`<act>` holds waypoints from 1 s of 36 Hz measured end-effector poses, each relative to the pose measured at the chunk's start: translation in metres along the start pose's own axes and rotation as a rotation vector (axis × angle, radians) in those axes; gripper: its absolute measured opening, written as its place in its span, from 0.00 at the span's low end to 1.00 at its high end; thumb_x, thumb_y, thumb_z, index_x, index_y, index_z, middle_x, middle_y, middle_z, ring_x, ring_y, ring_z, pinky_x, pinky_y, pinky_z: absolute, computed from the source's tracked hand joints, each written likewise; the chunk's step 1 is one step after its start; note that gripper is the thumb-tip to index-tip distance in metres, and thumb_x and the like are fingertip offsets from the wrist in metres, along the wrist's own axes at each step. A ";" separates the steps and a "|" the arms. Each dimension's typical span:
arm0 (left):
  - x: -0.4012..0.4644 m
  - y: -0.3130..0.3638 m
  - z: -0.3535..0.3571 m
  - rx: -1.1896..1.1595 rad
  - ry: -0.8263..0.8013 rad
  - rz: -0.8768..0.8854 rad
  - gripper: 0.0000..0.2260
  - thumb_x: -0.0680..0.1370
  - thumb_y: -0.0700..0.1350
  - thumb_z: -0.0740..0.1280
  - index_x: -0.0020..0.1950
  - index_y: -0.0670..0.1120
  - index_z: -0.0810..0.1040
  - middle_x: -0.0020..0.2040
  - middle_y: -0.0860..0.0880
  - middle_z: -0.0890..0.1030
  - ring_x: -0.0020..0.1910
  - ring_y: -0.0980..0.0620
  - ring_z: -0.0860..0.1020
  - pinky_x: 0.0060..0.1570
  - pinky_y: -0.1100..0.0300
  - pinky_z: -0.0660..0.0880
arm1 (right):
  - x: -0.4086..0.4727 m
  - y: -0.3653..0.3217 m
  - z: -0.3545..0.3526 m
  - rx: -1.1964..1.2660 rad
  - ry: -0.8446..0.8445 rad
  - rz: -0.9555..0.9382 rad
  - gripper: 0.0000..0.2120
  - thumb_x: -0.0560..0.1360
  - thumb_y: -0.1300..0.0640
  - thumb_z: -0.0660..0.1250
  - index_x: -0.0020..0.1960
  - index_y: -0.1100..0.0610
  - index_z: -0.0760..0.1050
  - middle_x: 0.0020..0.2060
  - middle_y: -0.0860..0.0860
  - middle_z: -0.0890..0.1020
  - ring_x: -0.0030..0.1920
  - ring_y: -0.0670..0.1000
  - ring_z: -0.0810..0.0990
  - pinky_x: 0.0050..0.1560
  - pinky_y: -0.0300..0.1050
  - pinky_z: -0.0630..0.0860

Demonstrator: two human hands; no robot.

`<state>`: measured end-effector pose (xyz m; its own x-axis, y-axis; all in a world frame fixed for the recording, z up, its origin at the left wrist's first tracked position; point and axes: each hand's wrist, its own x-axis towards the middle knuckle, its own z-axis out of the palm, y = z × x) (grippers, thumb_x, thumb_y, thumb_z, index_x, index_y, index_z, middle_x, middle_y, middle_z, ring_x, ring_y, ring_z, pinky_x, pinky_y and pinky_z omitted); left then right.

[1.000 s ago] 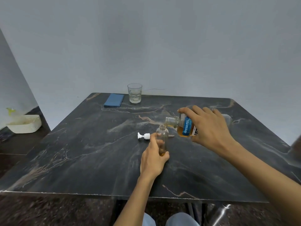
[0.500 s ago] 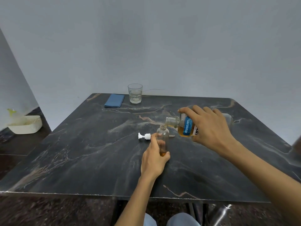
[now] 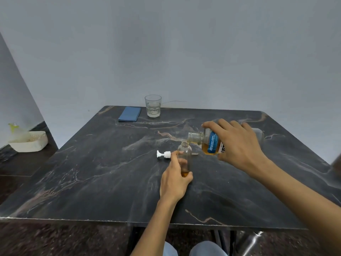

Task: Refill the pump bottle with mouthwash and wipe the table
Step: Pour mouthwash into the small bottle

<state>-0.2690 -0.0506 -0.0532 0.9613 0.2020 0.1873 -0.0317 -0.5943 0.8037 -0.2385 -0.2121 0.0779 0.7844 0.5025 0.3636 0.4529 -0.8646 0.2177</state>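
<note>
We see the pump bottle (image 3: pixel 185 157) upright near the middle of the worktop (image 3: pixel 96 174), cap off, a little amber liquid at its base. Our left hand (image 3: pixel 175 180) has its grip curled round the lower part. Our right hand (image 3: pixel 238 146) grips the mouthwash bottle (image 3: pixel 206 143), tipped with its open neck just above and right of the pump bottle's mouth. The white pump (image 3: pixel 163 154) lies just left. At the far edge sit a blue cloth (image 3: pixel 129 114) and a glass (image 3: pixel 153 105).

Clear pump bottle (image 3: pixel 185 156) upright on table, amber mouthwash bottle (image 3: pixel 208 144) tipped over its mouth, white pump (image 3: pixel 163 154) beside
</note>
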 end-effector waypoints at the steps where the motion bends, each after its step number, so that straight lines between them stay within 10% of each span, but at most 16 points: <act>1: 0.000 0.000 0.000 0.001 0.001 -0.001 0.31 0.74 0.48 0.70 0.67 0.60 0.52 0.60 0.58 0.74 0.56 0.56 0.74 0.55 0.60 0.69 | 0.000 0.000 0.000 -0.002 0.000 -0.001 0.42 0.64 0.48 0.76 0.69 0.40 0.53 0.64 0.47 0.71 0.60 0.52 0.72 0.60 0.51 0.68; 36: -0.001 0.002 -0.001 0.021 0.011 -0.011 0.30 0.73 0.49 0.70 0.67 0.58 0.53 0.62 0.55 0.75 0.58 0.52 0.75 0.54 0.58 0.70 | 0.000 0.001 0.000 -0.007 -0.002 -0.004 0.42 0.64 0.48 0.76 0.69 0.40 0.53 0.64 0.46 0.71 0.60 0.52 0.72 0.61 0.51 0.68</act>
<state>-0.2702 -0.0514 -0.0513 0.9586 0.2171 0.1845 -0.0151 -0.6079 0.7939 -0.2377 -0.2126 0.0779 0.7834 0.5058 0.3611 0.4528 -0.8625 0.2259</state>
